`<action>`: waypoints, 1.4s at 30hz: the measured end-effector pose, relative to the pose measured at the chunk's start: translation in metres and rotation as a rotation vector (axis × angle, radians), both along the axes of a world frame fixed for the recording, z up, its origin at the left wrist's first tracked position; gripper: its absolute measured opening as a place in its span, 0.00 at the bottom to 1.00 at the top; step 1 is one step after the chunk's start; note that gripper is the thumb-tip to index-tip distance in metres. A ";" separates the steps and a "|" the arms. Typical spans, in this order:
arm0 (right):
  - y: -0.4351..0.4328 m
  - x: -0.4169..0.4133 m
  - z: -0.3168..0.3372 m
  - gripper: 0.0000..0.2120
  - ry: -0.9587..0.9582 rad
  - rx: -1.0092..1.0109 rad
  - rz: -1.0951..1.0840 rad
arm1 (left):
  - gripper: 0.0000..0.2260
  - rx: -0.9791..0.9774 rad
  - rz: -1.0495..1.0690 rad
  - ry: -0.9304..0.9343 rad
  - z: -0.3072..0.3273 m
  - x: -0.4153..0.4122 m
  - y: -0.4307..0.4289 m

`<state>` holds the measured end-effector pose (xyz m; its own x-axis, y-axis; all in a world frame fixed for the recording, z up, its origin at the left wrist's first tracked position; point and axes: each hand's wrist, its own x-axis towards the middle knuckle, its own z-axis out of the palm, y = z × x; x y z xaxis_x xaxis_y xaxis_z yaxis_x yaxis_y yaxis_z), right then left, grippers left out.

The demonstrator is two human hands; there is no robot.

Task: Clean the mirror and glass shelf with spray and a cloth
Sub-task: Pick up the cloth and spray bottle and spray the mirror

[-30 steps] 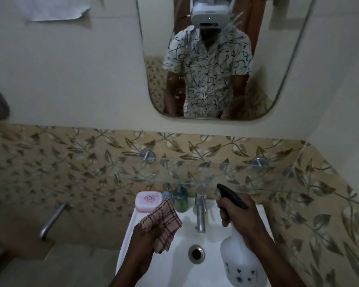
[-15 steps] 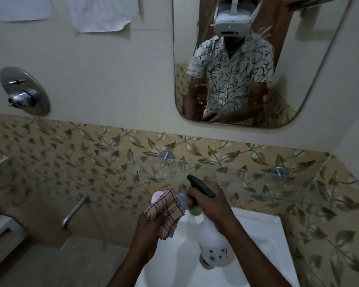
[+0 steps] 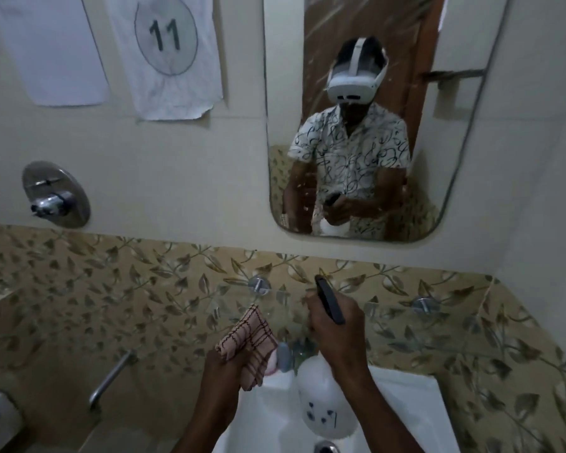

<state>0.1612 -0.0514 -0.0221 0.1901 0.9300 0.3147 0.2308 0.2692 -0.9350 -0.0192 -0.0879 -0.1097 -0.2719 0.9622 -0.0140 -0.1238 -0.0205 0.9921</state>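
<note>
Your right hand (image 3: 335, 335) fingers grip the translucent white spray bottle (image 3: 324, 403); your left hand (image 3: 224, 371) fingers clutch the pink checked cloth (image 3: 249, 341). Mist may miss the streaked wall mirror (image 3: 373, 119).

Single head-worn view, facing forward and slightly down, close above the sink (image 3: 406, 397) — mirror (image 3: 464, 158) ahead, both hands low in frame
</note>
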 end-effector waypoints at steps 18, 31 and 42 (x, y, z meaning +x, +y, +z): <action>-0.011 0.070 0.107 0.21 -0.069 0.178 -0.461 | 0.18 0.430 0.073 -0.088 0.159 0.024 0.058; -0.009 0.063 0.139 0.14 0.007 0.256 -0.217 | 0.20 0.431 0.010 -0.077 0.187 0.032 0.065; 0.002 -0.007 0.232 0.21 -0.111 0.393 -0.177 | 0.18 0.418 0.036 -0.045 0.220 0.020 0.075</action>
<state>0.1539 -0.0490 0.2095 0.2805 0.6917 0.6655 0.3979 0.5471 -0.7364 0.0013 -0.0126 0.1107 -0.3132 0.8776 0.3630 -0.1590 -0.4252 0.8910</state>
